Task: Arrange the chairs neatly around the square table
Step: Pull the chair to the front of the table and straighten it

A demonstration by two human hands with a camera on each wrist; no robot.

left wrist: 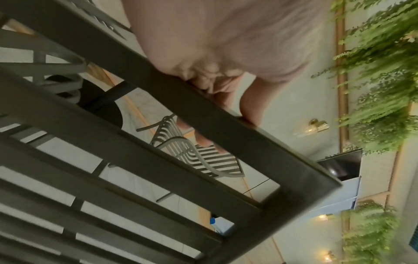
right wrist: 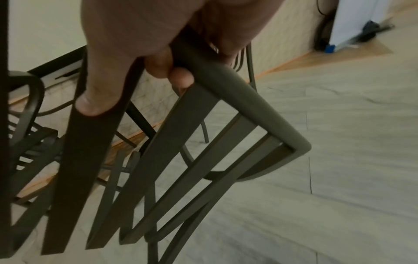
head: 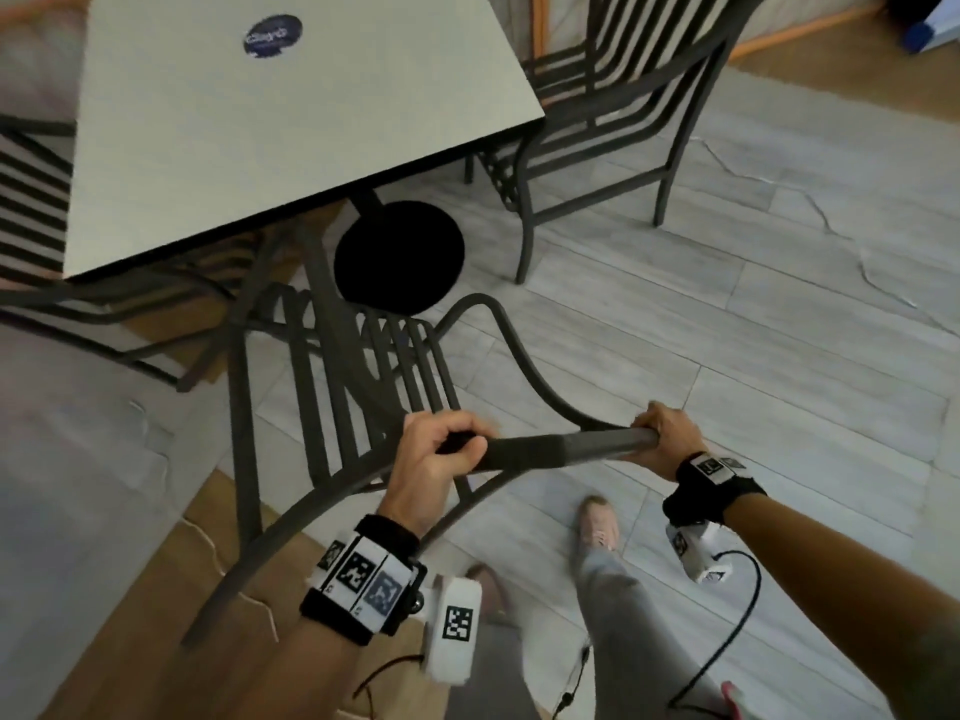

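Head view: we see both hands on the top rail (head: 561,446) of a dark metal slatted chair (head: 332,387) in the lower middle of the frame. Left hand (head: 434,462) has its fingers curled over the rail near its left end; right hand (head: 662,441) wraps the rail's right end at the corner. Chair's seat end points toward the square table (head: 270,127), which fills the upper left; its front slats sit under the table's near edge, beside the round black pedestal base (head: 400,257).

A second chair (head: 613,122) stands at the table's right side, upper middle of the frame, seat partly under the top. A third chair (head: 31,200) shows at the left edge, partly hidden by the table. A dark blue round sticker (head: 272,36) sits on the tabletop at upper left.

Left wrist view: left hand (left wrist: 221,59) grips the rail, thumb (left wrist: 253,100) pressed on its edge, near the frame corner.

Right wrist view: right hand (right wrist: 144,44) closed round the rail (right wrist: 244,85), fingertips (right wrist: 181,76) tucked under it, thumb lying down along one back slat (right wrist: 83,151).

Floor (head: 753,356) is pale plank tile. Frames are motion-blurred.
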